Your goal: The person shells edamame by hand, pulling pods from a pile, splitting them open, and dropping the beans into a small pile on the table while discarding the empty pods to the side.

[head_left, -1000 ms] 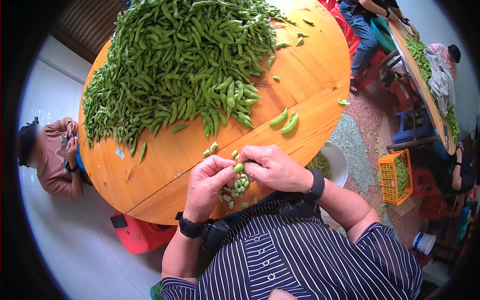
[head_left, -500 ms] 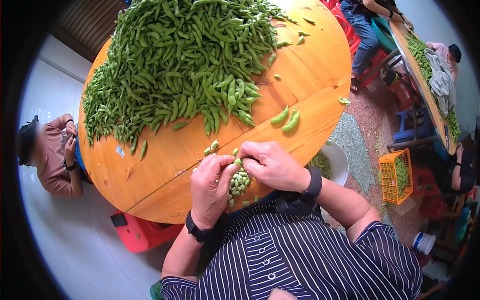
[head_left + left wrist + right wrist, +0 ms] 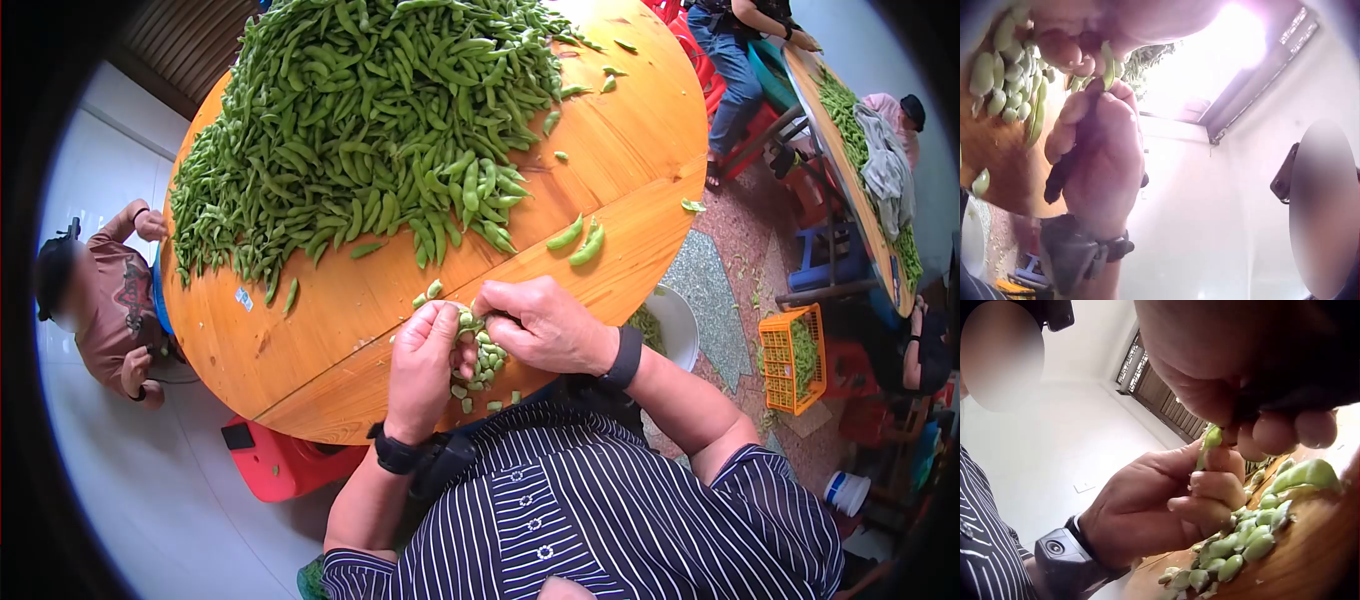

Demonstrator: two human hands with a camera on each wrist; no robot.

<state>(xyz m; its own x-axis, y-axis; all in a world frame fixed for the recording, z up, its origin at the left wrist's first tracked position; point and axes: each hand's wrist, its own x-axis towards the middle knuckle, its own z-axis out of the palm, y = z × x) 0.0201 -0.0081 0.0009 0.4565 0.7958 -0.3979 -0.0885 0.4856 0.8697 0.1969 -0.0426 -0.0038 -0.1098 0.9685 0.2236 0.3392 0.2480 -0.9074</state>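
In the right wrist view my left hand point(image 3: 1154, 506) pinches a green soybean pod point(image 3: 1211, 439) between thumb and forefinger. The fingertips of my right hand point(image 3: 545, 325) meet the pod's upper end. From the left wrist view, the pod stands between both hands, at the right thumb and forefinger tips. A dark strip point(image 3: 1054, 184) shows along the right palm; its kind cannot be told. Below my left hand point(image 3: 425, 360), shelled beans point(image 3: 1232, 565) lie in a small cluster on the wooden table point(image 3: 330, 385), with a pod point(image 3: 1307, 476) beside them.
A large heap of soybean pods point(image 3: 350, 150) covers the table's far side. Two loose pods point(image 3: 588, 245) lie right of my hands. Below the right edge stands a pale basin point(image 3: 675, 325); farther right is an orange crate point(image 3: 792, 360). Another person point(image 3: 115, 310) sits at left.
My left hand has turned, its fingers now curled lower over the beans. The right hand stays close beside it. At left, the other person's hands have moved apart.
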